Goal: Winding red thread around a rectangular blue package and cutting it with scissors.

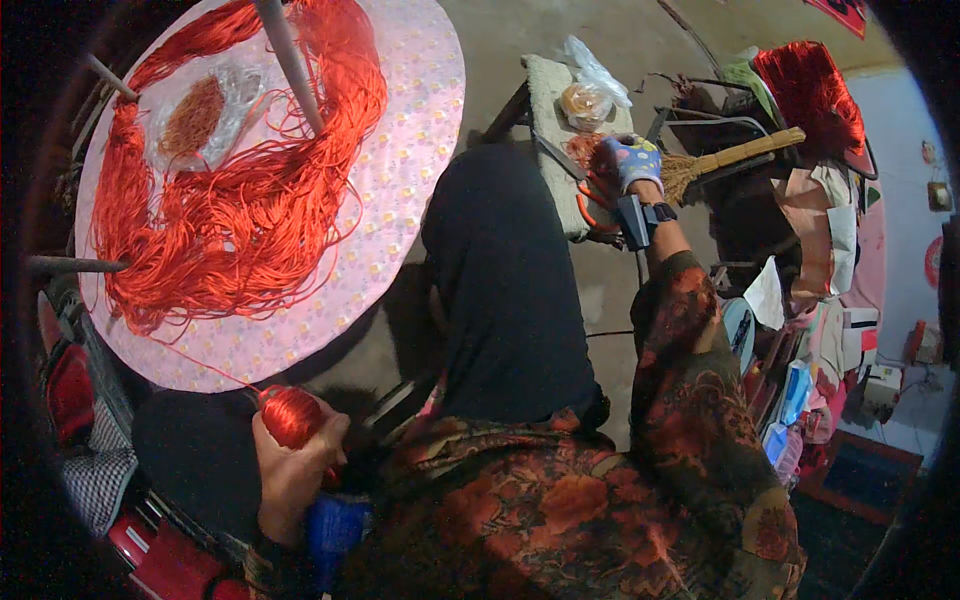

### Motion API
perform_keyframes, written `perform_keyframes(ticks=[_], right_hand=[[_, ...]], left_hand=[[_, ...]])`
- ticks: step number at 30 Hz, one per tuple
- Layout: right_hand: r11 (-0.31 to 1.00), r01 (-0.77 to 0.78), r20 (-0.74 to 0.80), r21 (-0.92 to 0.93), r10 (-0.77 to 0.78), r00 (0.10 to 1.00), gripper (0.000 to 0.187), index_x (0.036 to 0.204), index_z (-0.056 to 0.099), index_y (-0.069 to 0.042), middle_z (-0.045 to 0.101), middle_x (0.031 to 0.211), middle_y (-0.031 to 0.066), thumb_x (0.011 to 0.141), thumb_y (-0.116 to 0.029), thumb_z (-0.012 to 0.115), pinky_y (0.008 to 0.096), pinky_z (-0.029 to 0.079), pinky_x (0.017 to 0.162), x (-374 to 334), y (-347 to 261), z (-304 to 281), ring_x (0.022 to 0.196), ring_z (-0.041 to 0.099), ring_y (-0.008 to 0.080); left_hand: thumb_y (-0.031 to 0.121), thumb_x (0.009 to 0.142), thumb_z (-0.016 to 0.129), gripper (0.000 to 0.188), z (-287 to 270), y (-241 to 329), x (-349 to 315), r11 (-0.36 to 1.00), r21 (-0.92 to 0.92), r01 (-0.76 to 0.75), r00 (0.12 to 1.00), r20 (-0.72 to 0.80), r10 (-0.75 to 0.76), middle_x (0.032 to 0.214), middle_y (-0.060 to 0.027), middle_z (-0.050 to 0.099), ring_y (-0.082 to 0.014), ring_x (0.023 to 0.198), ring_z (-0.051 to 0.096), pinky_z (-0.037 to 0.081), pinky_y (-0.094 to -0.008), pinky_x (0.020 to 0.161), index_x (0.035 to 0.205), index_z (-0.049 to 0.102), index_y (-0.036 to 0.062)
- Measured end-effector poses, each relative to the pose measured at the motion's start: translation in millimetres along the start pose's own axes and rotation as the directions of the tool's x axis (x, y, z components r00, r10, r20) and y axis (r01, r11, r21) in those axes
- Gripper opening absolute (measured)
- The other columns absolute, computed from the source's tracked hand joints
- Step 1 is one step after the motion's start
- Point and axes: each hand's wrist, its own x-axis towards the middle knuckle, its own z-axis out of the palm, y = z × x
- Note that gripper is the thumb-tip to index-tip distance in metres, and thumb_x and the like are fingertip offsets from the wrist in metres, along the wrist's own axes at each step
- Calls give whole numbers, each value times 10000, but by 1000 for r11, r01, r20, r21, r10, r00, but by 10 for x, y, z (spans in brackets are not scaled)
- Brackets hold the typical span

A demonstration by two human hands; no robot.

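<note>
My left hand (pixel 295 460), bare, is wrapped round a shiny ball of red thread (pixel 290 416) at the lower left. From it a single strand runs up to a large loose skein of red thread (pixel 240 225) on a round pink patterned tabletop (pixel 415 150). My right hand (pixel 637 163), in a light patterned glove, reaches far out to a cloth-covered stool (pixel 548 95). Its fingertips are dark and partly hidden. Just beside them lie scissors (pixel 592 212) with orange-red handles. Small red thread scraps (pixel 583 150) lie close by.
Upright rods (pixel 290 65) stand within the skein, near a clear plastic bag (pixel 235 110) of thread scraps. A knotted plastic bag (pixel 588 100) sits on the stool. To the right are a straw broom (pixel 740 158), a bundle of red thread (pixel 810 95) and a paper bag (pixel 808 225).
</note>
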Motion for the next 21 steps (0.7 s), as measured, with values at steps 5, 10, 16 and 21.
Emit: perform_keyframes(ticks=[5, 10, 16, 21], right_hand=[[890, -133, 57, 436, 121, 991, 380, 1013, 710, -62, 721, 915, 106, 826, -384, 632, 334, 509, 787, 197, 388, 67, 850, 682, 263], [614, -118, 147, 781, 2, 989, 260, 1121, 621, -77, 624, 1047, 58, 878, -165, 647, 298, 523, 737, -132, 235, -309, 914, 625, 159], [59, -304, 309, 951, -125, 943, 273, 1151, 566, -36, 615, 1082, 84, 929, -191, 592, 341, 520, 845, -467, -95, -595, 981, 626, 206], [28, -420, 414, 907, -228, 881, 265, 1159, 557, -106, 624, 1036, 28, 927, -216, 622, 275, 463, 706, -1047, -887, -1070, 883, 608, 167]], left_hand=[[32, 766, 712, 145, 1, -21, -6, 998, -22, -51, 999, 10, 51, 645, -35, 571, -117, 483, 540, 454, -256, 470, 805, 572, 25], [24, 773, 700, 138, -16, -27, 1, 997, -69, -43, 999, 11, 44, 649, -43, 573, -127, 494, 549, 463, -257, 480, 817, 569, 17], [6, 815, 672, 113, -3, -78, -5, 972, -191, -137, 988, 49, 149, 641, -61, 569, -149, 546, 575, 496, -277, 559, 826, 560, 11], [31, 829, 668, 108, -112, -104, 20, 987, -158, 4, 1000, 21, -1, 623, -53, 564, -137, 534, 557, 470, -268, 549, 813, 562, 19]])
